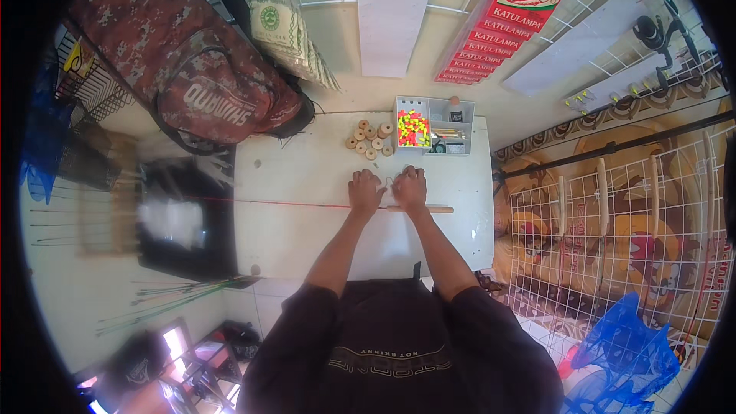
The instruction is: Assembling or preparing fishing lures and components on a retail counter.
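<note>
Across the pale bench (307,245) lies a thin red rod (291,204), its wooden handle (438,210) just past the right wrist. The left hand (365,190) and right hand (410,188) face each other, fingers curled — whether they grip anything, one cannot tell. Such close fingerwork probably wants steadied wrists — and a rod kept from rolling.
</note>
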Tool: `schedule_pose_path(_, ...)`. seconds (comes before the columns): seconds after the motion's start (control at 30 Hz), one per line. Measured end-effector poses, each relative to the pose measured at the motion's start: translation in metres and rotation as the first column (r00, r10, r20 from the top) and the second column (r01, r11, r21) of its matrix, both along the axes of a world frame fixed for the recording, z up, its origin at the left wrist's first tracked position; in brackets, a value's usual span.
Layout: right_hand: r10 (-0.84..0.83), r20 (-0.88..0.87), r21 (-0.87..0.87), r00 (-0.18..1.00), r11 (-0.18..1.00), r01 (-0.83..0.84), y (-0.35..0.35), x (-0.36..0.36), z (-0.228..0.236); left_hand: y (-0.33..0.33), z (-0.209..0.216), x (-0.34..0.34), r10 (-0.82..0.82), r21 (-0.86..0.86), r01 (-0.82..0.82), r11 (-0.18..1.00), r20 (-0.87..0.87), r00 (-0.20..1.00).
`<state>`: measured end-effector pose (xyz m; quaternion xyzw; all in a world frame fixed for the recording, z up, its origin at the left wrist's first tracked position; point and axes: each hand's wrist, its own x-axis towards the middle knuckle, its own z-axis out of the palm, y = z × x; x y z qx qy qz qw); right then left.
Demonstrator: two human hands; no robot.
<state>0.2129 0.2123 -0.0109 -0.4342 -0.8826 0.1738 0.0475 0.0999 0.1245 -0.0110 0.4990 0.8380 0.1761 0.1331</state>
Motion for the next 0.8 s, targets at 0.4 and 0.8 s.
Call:
schedule_pose_path(0.4, 0.030, -0.227, -0.009, 0.973, 0.999, -0.033, -0.001, 0.007, 0.013, 0.000, -0.002, 0.006, -0.001, 0.158, -0.013, 0.987, 0.091, 0.996)
schedule_pose_path(0.8, -0.007, -0.602, -0.100, 0.799, 0.993, -0.067, -0.006, 0.054, 0.045, -0.019, 0.031, 0.027, -0.033, 0.318, -0.136, 0.938, 0.473, 0.881)
